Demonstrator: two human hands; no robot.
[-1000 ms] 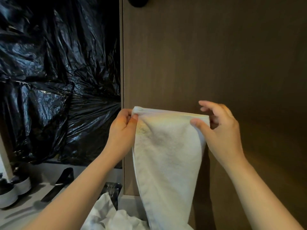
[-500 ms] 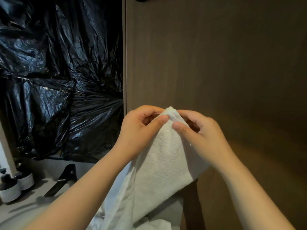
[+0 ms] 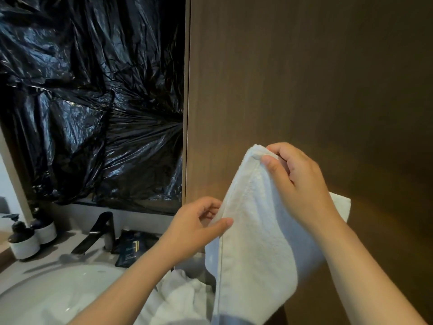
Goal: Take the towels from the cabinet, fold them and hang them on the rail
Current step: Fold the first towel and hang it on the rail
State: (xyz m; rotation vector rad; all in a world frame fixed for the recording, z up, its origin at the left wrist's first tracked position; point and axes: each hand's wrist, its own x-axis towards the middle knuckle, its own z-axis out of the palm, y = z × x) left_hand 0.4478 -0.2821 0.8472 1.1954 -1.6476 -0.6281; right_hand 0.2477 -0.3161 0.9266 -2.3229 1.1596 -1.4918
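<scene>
Towel heap point(image 3: 180, 299), white and crumpled, lies nearest, directly below the folded towel point(image 3: 255, 242), with the white basin point(image 3: 46, 294) to that towel's left. The left hand point(image 3: 194, 228) pinches the folded towel's left edge partway down between thumb and fingers. Half a second ago it was up at the top corner, meeting the other hand. The right hand point(image 3: 297, 181) grips that top corner alone, thumb in front and fingers curled behind, and the folded towel hangs doubled from it. Farther off, left of the folded towel, stand a black faucet point(image 3: 96, 233), a dark packet point(image 3: 131, 247) and two pump bottles point(image 3: 23, 240). Black plastic sheeting point(image 3: 89, 102) hangs above them. A brown wooden panel point(image 3: 304, 66) rises right behind the folded towel.
</scene>
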